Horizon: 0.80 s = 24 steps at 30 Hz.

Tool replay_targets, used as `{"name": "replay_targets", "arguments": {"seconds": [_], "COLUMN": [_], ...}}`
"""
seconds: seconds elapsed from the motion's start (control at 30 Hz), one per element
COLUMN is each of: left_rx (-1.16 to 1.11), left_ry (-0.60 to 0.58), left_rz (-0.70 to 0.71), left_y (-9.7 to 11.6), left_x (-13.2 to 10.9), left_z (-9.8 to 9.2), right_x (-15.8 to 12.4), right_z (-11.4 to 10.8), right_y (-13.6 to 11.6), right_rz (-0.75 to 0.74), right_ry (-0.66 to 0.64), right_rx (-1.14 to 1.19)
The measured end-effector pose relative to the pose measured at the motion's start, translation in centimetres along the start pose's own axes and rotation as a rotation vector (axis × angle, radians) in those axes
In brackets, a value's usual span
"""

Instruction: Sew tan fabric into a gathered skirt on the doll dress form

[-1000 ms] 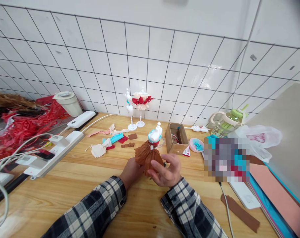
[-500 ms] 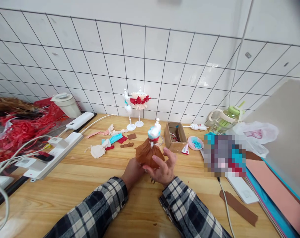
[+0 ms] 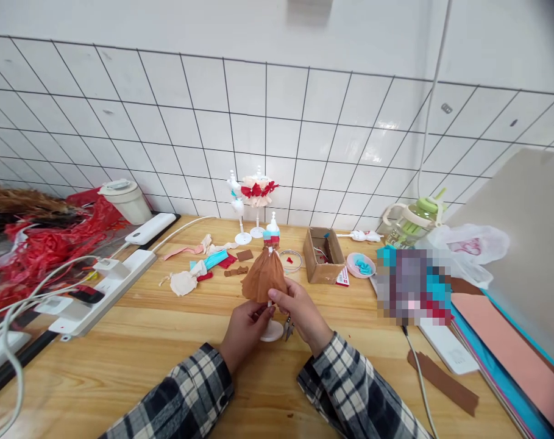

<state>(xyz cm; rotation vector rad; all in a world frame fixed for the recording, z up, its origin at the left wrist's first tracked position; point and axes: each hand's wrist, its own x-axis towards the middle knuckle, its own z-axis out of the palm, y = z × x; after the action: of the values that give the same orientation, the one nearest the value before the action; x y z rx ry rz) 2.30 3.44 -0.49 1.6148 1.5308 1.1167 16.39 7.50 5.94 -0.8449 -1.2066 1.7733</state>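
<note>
- The small white doll stand (image 3: pixel 273 224) with a blue and red top and a long brown crinkly skirt (image 3: pixel 262 273) is upright in the middle, between the two hands.
- The left hand (image 3: pixel 245 328) pinches the doll stand's thin white pole, under the skirt, with its thumb and fingers close together.
- The right hand (image 3: pixel 305 312) has its thumb on the skirt's bottom edge. Its fingers curl in, with a little grey metal tool (image 3: pixel 288 328) poking out below.
- The doll stand's round white foot (image 3: pixel 272 331) shows beneath the hands. I can't tell if it touches the pale wooden table (image 3: pixel 167 360).
- A thin silver wire ring (image 3: pixel 299 262) lies just beside the skirt, near the open brown cardboard box (image 3: pixel 320 273).
</note>
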Motion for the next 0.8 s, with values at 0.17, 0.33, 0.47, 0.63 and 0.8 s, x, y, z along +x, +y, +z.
{"name": "replay_targets", "arguments": {"seconds": [0.17,0.33,0.47,0.63,0.8], "left_rx": [0.054,0.102,0.131,0.149,0.197], "left_ry": [0.018,0.057,0.087,0.081,0.094], "left_rz": [0.027,0.018,0.011,0.029,0.043], "left_y": [0.8,0.4,-0.3,-0.5,-0.4], "left_x": [0.0,0.3,0.4,0.2,0.2], "left_z": [-0.1,-0.1,-0.1,0.0,-0.1], "right_x": [-0.1,0.3,0.1,-0.3,-0.3], "right_z": [0.0,-0.3,-0.1,0.4,0.7], "right_y": [0.1,1.1,0.9,0.8,0.8], "right_rz": [0.148,0.156,0.144,0.152,0.166], "right_ry": [0.010,0.039,-0.003,-0.001,0.020], "right_rx": [0.080,0.150,0.162,0.178,0.072]}}
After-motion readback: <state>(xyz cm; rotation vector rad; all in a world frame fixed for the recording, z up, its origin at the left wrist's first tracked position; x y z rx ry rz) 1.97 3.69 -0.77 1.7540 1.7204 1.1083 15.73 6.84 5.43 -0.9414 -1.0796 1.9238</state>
